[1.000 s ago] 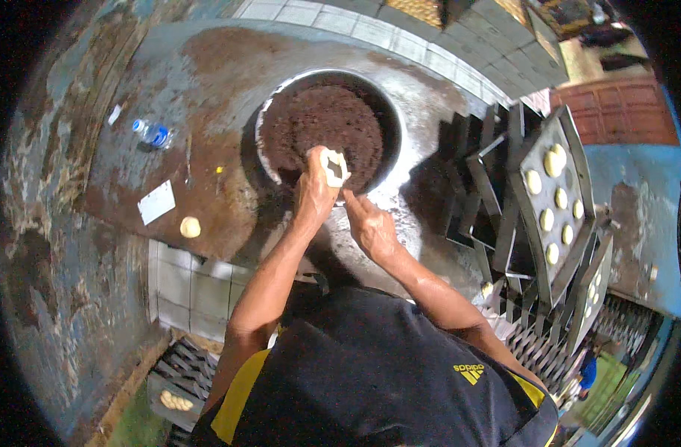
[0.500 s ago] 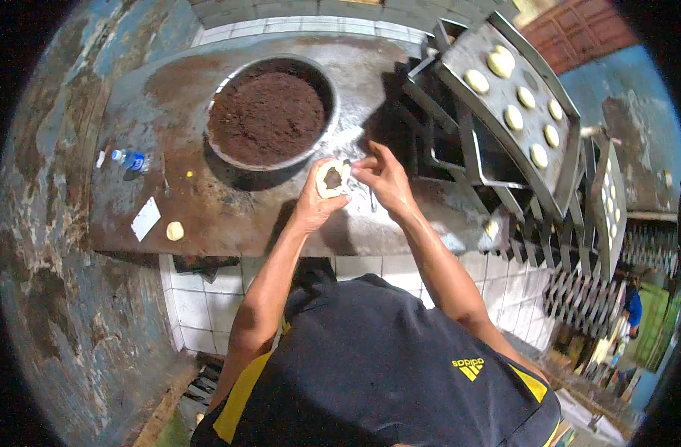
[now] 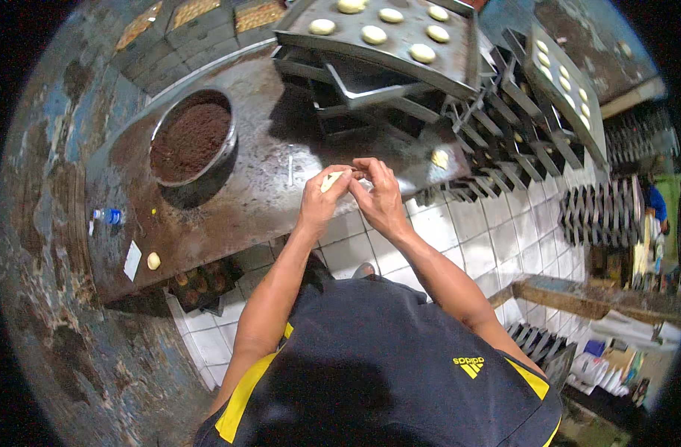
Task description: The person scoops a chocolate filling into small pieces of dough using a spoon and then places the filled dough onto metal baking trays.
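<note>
In my left hand [image 3: 319, 200] is a piece of pale dough [image 3: 333, 180], cupped between thumb and fingers and seen partly from its edge. My right hand [image 3: 380, 195] meets it from the right, its thumb and fingers bent and pressed together at the dough's side. A bit of something dark shows between the fingertips, and the fingers hide the rest. Both hands are over the front edge of the worn table [image 3: 255, 201]. Left of them on the table stands a round metal basin [image 3: 232, 141] holding dark brown crumbly filling [image 3: 191, 141].
Stacked metal trays hold dough balls; the top tray [image 3: 348, 41] is at the far side. Another tray [image 3: 571, 93] leans at the right. A plastic bottle [image 3: 109, 216], a white card [image 3: 132, 261] and one dough ball [image 3: 153, 261] lie at the table's left end.
My view has swung to the right, so the basin sits further left. The dough, earlier showing its dark filling, is now turned edge-on, and my right fingers have closed against it.
</note>
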`<action>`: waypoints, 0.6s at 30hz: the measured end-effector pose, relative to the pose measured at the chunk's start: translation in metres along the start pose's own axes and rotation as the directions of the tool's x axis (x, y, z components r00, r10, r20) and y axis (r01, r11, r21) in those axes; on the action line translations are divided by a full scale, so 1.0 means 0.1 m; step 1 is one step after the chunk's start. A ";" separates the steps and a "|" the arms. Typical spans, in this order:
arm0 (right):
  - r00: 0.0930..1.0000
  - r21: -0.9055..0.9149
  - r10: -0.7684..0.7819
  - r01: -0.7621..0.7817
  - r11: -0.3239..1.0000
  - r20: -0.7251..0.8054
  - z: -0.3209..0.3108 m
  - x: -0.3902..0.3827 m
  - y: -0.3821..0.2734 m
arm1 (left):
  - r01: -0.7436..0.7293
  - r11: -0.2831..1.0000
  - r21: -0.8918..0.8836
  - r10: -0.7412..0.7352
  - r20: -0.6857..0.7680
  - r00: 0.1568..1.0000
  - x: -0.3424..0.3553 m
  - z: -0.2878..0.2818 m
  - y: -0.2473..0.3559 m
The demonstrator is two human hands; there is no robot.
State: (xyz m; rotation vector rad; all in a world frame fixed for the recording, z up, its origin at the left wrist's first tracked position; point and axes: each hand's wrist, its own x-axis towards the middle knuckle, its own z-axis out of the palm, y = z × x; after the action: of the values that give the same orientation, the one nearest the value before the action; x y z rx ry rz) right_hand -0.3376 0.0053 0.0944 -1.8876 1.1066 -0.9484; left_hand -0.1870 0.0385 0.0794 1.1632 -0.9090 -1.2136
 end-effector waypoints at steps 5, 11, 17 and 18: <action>0.937 0.655 0.336 -0.313 0.688 0.095 -0.48 -0.23 0.36 | -0.404 0.781 0.476 0.343 0.213 0.915 -0.06 0.54 -0.01; 0.978 0.191 0.031 -0.072 0.979 0.207 -0.91 -0.20 0.43 | -0.153 0.780 0.606 -0.101 0.363 0.926 0.04 0.66 -0.06; 0.875 0.547 0.106 -0.385 0.743 0.472 -1.06 -0.08 0.74 | -0.172 0.673 0.720 -0.260 0.447 0.856 0.49 0.53 -0.63; 0.901 0.717 0.240 -0.433 0.546 0.362 -1.11 -0.07 0.94 | -0.115 0.694 0.711 -0.238 0.377 0.895 0.56 0.51 -0.71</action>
State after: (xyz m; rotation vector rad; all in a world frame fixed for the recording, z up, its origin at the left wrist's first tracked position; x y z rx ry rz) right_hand -0.4699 -0.0469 0.0618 -0.9543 0.6876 -0.7769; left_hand -0.2421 -0.0227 0.0170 1.5646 -1.8363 -1.2291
